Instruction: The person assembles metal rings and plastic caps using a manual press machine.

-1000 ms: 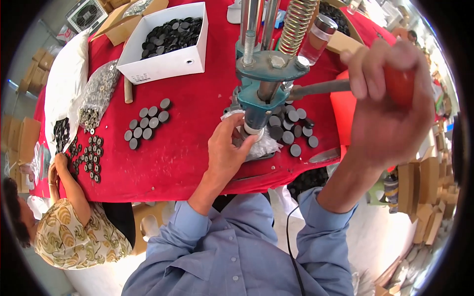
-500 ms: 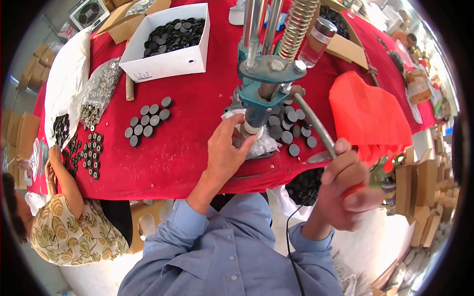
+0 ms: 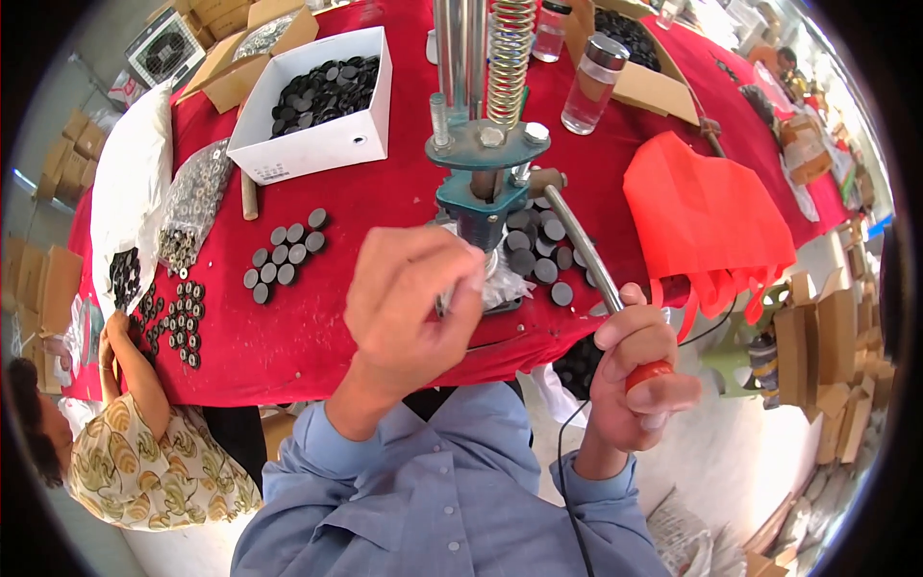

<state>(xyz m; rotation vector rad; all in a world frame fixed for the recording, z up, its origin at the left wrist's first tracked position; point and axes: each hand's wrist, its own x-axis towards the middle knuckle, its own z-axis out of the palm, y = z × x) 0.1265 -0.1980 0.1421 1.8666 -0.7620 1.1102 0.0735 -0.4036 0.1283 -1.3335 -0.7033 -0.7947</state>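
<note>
Lever (image 3: 588,252) slants from the press (image 3: 479,200) over the counter (image 3: 260,361), probably stiff and heavy, best held at its red grip (image 3: 649,373), which the right hand (image 3: 620,409) clasps. Left hand (image 3: 411,303) curls; whether it pinches anything, I cannot tell.

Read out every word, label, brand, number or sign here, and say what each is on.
No text is readable here.
White box: small dark print low on its front wall, too small to read.
Teal press, lever and red bag: no lettering I can make out.
Background cartons: too blurred to tell.
</note>
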